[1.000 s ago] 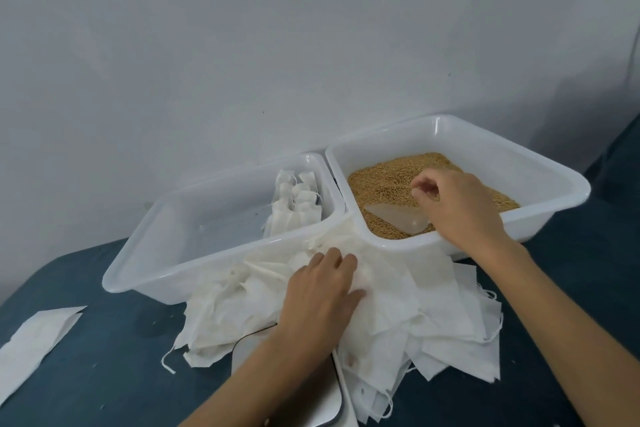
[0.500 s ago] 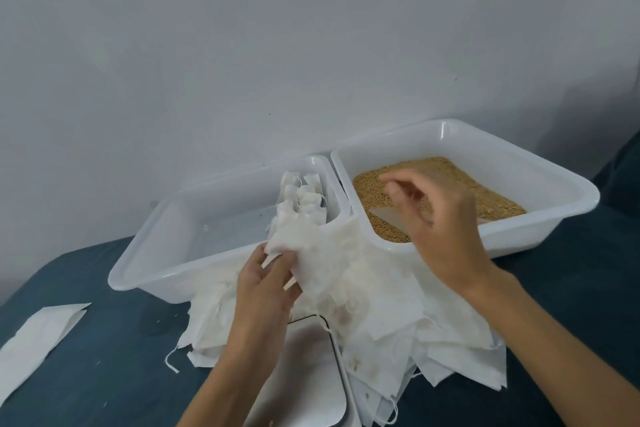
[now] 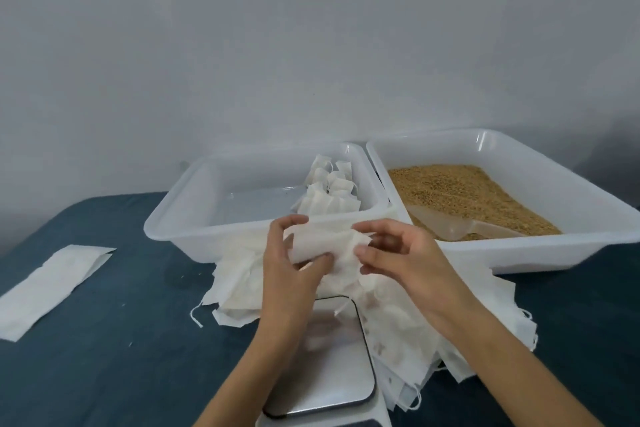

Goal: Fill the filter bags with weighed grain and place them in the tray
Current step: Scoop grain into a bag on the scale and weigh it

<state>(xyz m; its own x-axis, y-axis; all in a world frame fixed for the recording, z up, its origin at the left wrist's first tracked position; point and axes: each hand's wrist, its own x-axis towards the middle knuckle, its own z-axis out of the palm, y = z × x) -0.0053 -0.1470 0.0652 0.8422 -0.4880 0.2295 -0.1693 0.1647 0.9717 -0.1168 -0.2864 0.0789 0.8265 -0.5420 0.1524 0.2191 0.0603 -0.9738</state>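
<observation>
Both hands hold one empty white filter bag above the pile of empty bags. My left hand grips its left side and my right hand pinches its right edge. Behind them the left white tray holds several filled bags in its right part. The right white tray holds brown grain with a translucent scoop lying in it. A steel-topped scale sits under my forearms, partly covered by the pile.
A flat white strip of bag material lies on the dark blue cloth at the left. A plain grey wall rises right behind the trays.
My left hand lifted a bag off the pile, uncovering the scale. My right hand left the scoop in the grain and came over to grip the same bag.
</observation>
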